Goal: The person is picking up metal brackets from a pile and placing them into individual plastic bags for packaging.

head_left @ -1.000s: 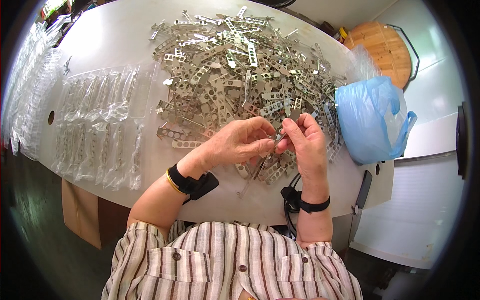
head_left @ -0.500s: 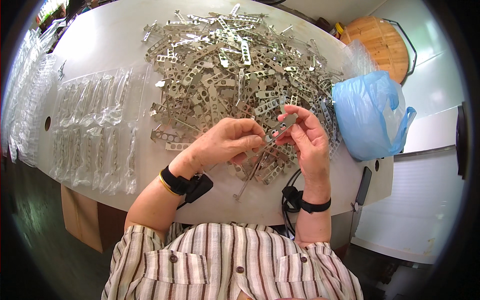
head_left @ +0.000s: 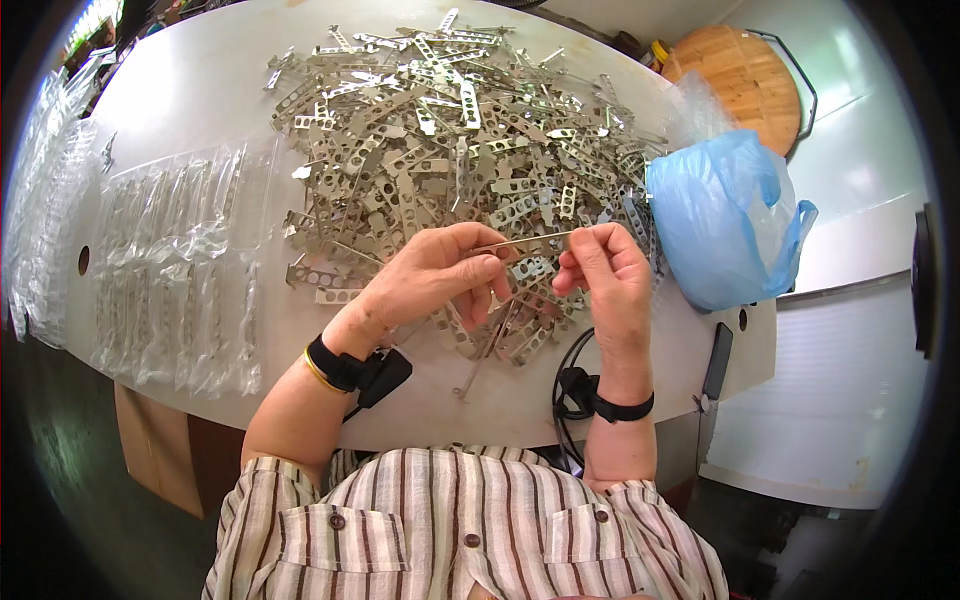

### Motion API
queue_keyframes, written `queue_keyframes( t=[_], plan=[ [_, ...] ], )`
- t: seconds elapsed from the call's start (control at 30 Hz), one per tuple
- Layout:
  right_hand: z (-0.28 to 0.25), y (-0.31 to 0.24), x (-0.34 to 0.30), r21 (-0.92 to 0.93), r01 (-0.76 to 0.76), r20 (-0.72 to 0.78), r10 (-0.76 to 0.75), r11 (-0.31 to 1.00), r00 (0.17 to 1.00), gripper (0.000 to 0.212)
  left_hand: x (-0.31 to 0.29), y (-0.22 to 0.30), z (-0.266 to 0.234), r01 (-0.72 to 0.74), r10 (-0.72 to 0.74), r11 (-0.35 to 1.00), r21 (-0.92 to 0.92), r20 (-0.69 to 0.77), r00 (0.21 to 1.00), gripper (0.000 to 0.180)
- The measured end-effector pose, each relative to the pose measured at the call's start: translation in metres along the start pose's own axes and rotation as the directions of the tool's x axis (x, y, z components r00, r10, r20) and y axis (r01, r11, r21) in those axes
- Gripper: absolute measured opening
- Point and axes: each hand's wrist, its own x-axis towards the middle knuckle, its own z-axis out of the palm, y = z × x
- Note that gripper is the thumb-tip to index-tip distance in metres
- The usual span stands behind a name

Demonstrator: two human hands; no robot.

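Between my two hands a thin metal strip (head_left: 535, 239) is held edge-on, so its holes do not show. My left hand (head_left: 440, 275) pinches its left end between thumb and forefinger. The right end sits in the fingertips of my right hand (head_left: 612, 268). Both hands hover over the near side of a large heap of perforated metal strips (head_left: 420, 170). The strips are silvery, with rows of round holes, and lie in all directions.
Left of the heap lie clear plastic packs (head_left: 180, 210) with strips inside. More clear packaging (head_left: 45, 200) is stacked at the far left. A blue plastic bag (head_left: 715, 220) stands right of the heap. A dark-handled tool (head_left: 716, 360) and black cables (head_left: 570, 400) are near the front edge.
The strip has turned from showing its flat, holed face to edge-on and now lies nearly level. My hands have moved slightly apart. The whole view has shifted a little.
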Motion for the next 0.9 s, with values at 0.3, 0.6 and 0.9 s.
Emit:
queue_keyframes(
  t=[0.3,0.6,0.9],
  plan=[
    [0.002,-0.012,-0.011,0.045,-0.029,-0.011,0.029,0.999,1.0,0.033,0.002,0.001,-0.009,0.129,-0.115,0.973,-0.194,0.083,0.99,0.032],
    [0.005,-0.01,-0.012,0.025,0.021,-0.046,-0.02,0.999,0.999,0.035,-0.004,0.015,-0.001,0.245,-0.219,0.963,-0.11,0.208,0.953,0.032],
    [0.007,-0.01,-0.013,-0.181,0.0,-0.018,-0.003,0.984,1.0,0.028,-0.005,-0.001,0.001,0.303,-0.261,0.951,-0.06,0.369,0.892,0.031]
  ],
)
